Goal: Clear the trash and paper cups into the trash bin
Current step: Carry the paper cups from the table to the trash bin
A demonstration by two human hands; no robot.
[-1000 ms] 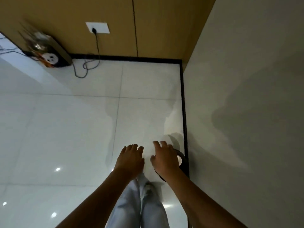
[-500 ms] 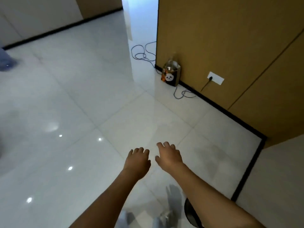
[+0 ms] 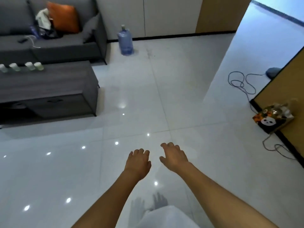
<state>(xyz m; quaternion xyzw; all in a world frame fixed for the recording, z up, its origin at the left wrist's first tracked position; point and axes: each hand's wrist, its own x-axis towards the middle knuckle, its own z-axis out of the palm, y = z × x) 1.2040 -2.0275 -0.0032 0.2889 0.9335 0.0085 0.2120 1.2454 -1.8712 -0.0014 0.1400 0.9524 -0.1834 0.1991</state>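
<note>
Several pale paper cups (image 3: 29, 66) stand in a row at the back left of a dark grey coffee table (image 3: 54, 83), far to my upper left. My left hand (image 3: 138, 162) and my right hand (image 3: 174, 156) hang side by side over the white tiled floor, palms down, fingers loosely relaxed, holding nothing. Both are well apart from the table and cups. No trash bin shows in this view.
A grey sofa (image 3: 69, 45) with an orange cushion (image 3: 63, 17) and a white bag stands behind the table. A blue water jug (image 3: 125, 41) sits by the wall. A panda-print bag (image 3: 273, 120) and loose cables (image 3: 243, 84) lie at the right by a wooden wall.
The view has swung left from a corner with a dark round bin near my right hand to the open room; table, cups and sofa came into sight. Both hands stay empty.
</note>
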